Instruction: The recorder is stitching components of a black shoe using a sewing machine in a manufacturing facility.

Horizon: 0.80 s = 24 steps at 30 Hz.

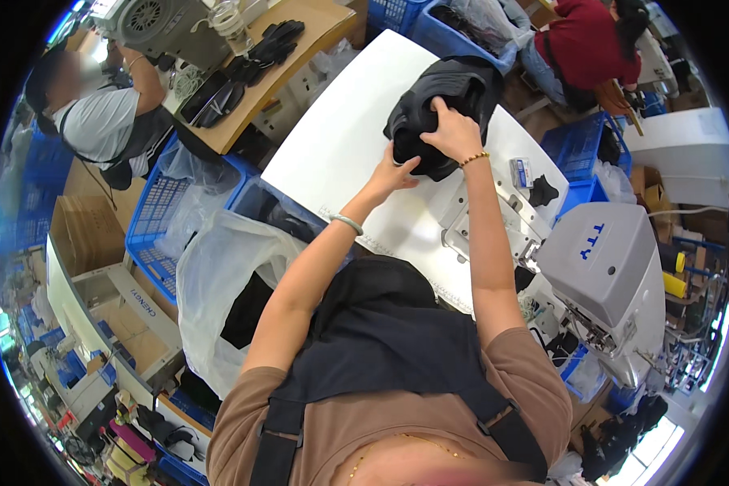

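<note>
On the white table [332, 121] lies a bundle of black fabric [470, 77], its layers folded and bunched; what kind of article it is cannot be made out. My right hand [455, 136] rests over the bundle's near side, forefinger and thumb against the cloth, other fingers mostly hidden, and seems to grip a fold. At the bundle's near left edge, my left hand [393, 176] touches the fabric with thumb and fingers spread apart. A small dark cloth scrap [544, 191] and a small blue-and-white packet [521, 172] lie right of my right forearm.
A grey sewing machine [599, 259] stands at the table's right. Left of the table are a blue crate [150, 235] and a clear plastic bag [206, 279] with black material. Another blue bin [454, 32] stands beyond. Two other people work nearby, far left and far right.
</note>
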Each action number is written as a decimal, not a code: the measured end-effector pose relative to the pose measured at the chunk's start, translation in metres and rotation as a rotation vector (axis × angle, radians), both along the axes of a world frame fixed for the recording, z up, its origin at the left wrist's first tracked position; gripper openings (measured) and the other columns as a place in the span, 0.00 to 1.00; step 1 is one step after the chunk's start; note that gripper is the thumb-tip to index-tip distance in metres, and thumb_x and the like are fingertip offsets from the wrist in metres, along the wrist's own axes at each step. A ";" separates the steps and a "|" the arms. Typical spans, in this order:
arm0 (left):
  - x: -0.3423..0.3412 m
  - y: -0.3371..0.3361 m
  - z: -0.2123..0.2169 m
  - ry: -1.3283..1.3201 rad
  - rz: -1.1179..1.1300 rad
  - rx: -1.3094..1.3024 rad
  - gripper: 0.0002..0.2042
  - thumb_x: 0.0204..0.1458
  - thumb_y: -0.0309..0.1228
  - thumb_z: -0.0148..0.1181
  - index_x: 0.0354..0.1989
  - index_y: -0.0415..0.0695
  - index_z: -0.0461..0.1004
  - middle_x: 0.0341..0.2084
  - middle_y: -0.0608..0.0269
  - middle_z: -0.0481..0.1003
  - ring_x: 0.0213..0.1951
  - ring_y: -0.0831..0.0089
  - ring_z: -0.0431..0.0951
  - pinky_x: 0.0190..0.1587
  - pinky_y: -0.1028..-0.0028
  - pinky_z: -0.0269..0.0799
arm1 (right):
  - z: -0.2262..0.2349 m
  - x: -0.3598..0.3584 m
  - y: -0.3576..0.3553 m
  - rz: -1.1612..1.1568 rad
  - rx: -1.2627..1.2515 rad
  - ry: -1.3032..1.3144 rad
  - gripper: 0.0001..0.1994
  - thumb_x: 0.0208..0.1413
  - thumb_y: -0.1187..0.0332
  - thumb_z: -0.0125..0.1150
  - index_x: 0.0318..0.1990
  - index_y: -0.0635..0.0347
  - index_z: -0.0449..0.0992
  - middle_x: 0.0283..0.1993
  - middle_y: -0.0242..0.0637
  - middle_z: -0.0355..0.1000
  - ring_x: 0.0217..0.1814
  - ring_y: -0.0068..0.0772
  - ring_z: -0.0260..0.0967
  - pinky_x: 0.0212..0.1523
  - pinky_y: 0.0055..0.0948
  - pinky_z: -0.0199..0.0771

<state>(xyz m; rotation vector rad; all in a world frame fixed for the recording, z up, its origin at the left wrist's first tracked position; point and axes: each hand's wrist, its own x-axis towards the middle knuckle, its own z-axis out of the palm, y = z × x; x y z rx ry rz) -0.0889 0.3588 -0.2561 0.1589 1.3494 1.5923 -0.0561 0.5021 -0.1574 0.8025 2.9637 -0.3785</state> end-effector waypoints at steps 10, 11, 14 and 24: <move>0.018 0.050 -0.046 0.113 0.090 0.094 0.16 0.55 0.30 0.52 0.49 0.42 0.59 0.40 0.62 0.69 0.38 0.76 0.72 0.40 0.76 0.74 | -0.014 0.038 0.005 -0.022 0.036 0.113 0.28 0.30 0.61 0.63 0.46 0.52 0.67 0.44 0.51 0.65 0.45 0.54 0.65 0.45 0.43 0.68; 0.015 0.054 -0.043 0.172 0.056 0.059 0.15 0.54 0.30 0.52 0.49 0.41 0.59 0.38 0.62 0.69 0.38 0.76 0.72 0.39 0.76 0.74 | -0.022 0.036 0.005 -0.015 0.043 0.224 0.29 0.31 0.60 0.63 0.47 0.56 0.67 0.47 0.51 0.64 0.48 0.54 0.63 0.49 0.44 0.66; 0.011 0.042 -0.025 0.463 -0.003 -0.075 0.22 0.51 0.35 0.56 0.49 0.35 0.59 0.31 0.53 0.74 0.29 0.71 0.76 0.31 0.73 0.74 | -0.037 0.040 0.018 0.008 0.077 0.365 0.30 0.32 0.59 0.65 0.44 0.67 0.67 0.44 0.54 0.67 0.49 0.54 0.64 0.50 0.43 0.64; 0.086 -0.258 0.018 0.269 0.069 -0.185 0.08 0.42 0.25 0.49 0.19 0.36 0.73 0.14 0.64 0.72 0.18 0.78 0.71 0.22 0.80 0.67 | 0.013 0.002 0.021 0.075 -0.048 0.049 0.28 0.36 0.58 0.58 0.48 0.56 0.64 0.43 0.54 0.70 0.47 0.52 0.67 0.47 0.37 0.65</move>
